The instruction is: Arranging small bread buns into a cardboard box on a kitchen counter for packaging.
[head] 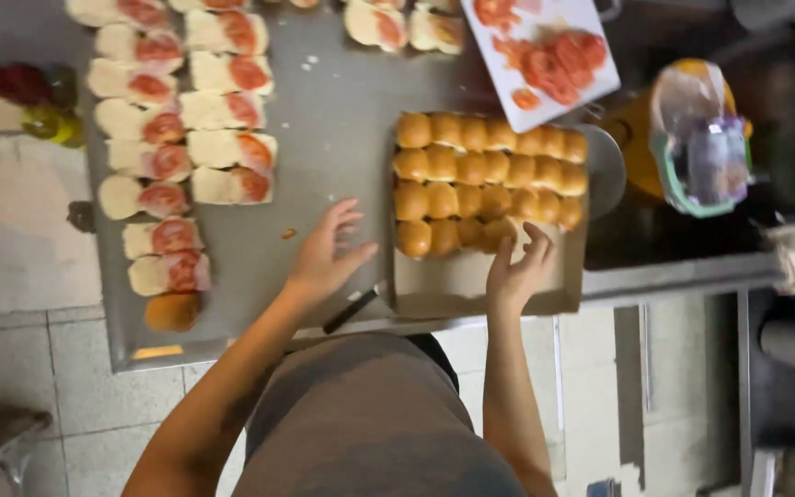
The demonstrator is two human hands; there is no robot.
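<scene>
Standing at the counter, I see a block of glossy, golden-brown bread rolls (485, 179) packed shoulder to shoulder in rows, sitting in a shallow cardboard tray (471, 285) whose near strip is bare. The tray rests on a dull, scuffed metal table (333, 138) dotted with crumbs. The right hand (519, 271) hovers over the tray's near part, fingers spread and curled loosely, fingertips at the nearest rolls in the front row; it grips nothing that I can make out. The left hand (328, 258) lies just left of the tray over the bare steel, palm down, fingers released and fanned apart. Between the two hands, a dark-handled knife (353, 308) lies slanted at the table's near edge, against the tray's corner. Further left, split rolls topped with tomato rounds (181, 156) lie in two columns, pale crumb upward. Beyond the tray, a white cutting board (545, 51) carries wet red tomato slices. Both forearms reach forward from the body, elbows bent.
</scene>
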